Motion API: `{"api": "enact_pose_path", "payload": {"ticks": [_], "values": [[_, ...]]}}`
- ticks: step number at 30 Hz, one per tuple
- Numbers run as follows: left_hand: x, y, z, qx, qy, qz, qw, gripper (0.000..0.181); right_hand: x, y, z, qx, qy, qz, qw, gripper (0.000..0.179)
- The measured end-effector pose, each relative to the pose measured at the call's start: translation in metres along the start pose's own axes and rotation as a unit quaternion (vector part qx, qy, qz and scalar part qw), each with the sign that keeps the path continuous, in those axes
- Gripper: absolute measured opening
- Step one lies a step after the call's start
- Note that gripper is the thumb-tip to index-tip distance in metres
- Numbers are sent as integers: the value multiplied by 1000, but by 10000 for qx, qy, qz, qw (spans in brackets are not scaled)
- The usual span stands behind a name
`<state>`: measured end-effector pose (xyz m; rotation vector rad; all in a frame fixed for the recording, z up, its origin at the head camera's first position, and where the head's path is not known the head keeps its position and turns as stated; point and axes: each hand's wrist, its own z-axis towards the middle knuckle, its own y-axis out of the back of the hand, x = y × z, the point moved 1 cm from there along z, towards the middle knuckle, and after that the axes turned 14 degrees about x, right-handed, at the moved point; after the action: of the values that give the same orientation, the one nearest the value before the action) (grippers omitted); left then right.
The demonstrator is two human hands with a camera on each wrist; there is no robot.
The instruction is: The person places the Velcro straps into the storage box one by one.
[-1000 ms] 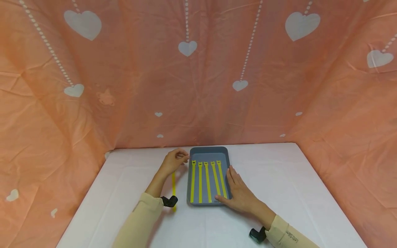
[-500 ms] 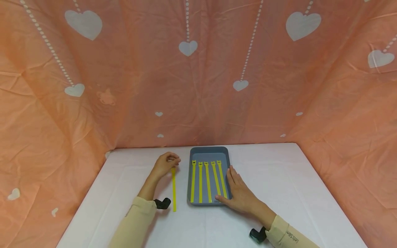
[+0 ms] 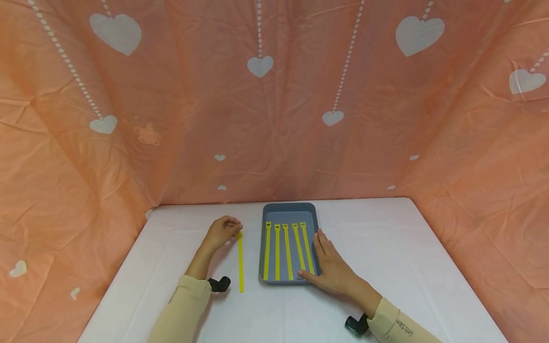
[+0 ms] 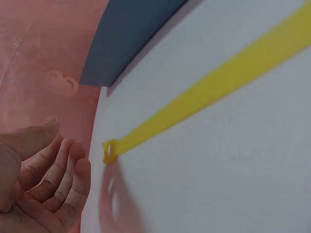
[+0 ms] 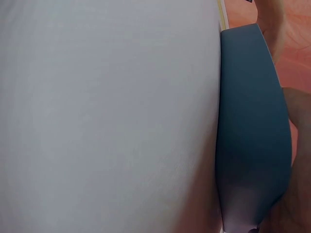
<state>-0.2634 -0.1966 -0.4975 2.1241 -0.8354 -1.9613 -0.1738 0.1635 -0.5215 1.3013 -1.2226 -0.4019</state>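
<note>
A yellow hook-and-loop cable tie lies lengthwise on the white table, left of the grey-blue tray. My left hand hovers by its slotted head. The left wrist view shows this hand with loosely bent fingers, the thumb apart from them and nothing between. In that view the cable tie is a small gap away from the fingertips. Against the tray's right side rests my right hand, fingers straight and thumb over the near right rim. Inside the tray, several yellow cable ties lie side by side, heads toward the far end.
A white cloth covers the table. Peach curtains with white hearts stand behind it and on both sides. Each wrist carries a small black camera.
My left hand has moved left from the tray's left edge, past the loose cable tie's head, uncovering more of that tie. The right hand and tray have stayed still.
</note>
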Motion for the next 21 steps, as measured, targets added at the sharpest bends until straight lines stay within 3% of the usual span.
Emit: {"api": "enact_pose_path", "payload": {"ticks": [11, 21], "values": [[11, 2, 2, -23, 281, 300, 9992, 23, -1, 0, 0, -10, 42, -30, 10000, 120], [14, -1, 4, 112, 227, 249, 9994, 22, -2, 0, 0, -33, 80, -46, 10000, 121]]}}
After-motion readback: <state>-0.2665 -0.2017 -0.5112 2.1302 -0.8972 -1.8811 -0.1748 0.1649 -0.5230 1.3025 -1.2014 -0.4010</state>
